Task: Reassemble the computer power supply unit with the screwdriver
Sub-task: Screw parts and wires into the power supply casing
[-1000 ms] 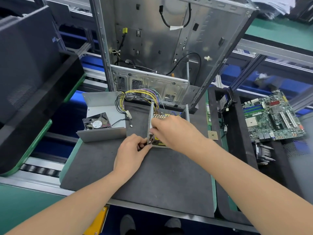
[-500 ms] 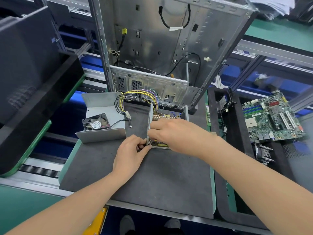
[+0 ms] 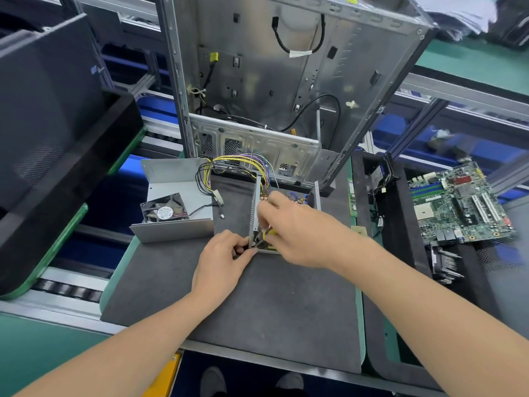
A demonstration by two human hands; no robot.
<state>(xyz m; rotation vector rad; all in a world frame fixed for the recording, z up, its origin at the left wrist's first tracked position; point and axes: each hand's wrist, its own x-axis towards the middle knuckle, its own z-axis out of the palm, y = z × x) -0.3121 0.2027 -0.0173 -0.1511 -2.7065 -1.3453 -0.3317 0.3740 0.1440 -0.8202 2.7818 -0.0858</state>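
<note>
Your left hand (image 3: pixel 226 255) pinches the near left corner of the open grey sheet-metal power supply tray (image 3: pixel 256 207), which sits on the dark grey mat (image 3: pixel 272 305), its long axis running away from you. Your right hand (image 3: pixel 297 227) reaches in from the right over its exposed circuit board, fingers closed on something small with a yellow part; whether that is the screwdriver I cannot tell. It is nearer the board, so the next fastening falls to it. The tray's coloured wire bundle (image 3: pixel 237 163) trails left towards the separate grey metal cover with the black fan (image 3: pixel 164 212), not yet refitted.
</note>
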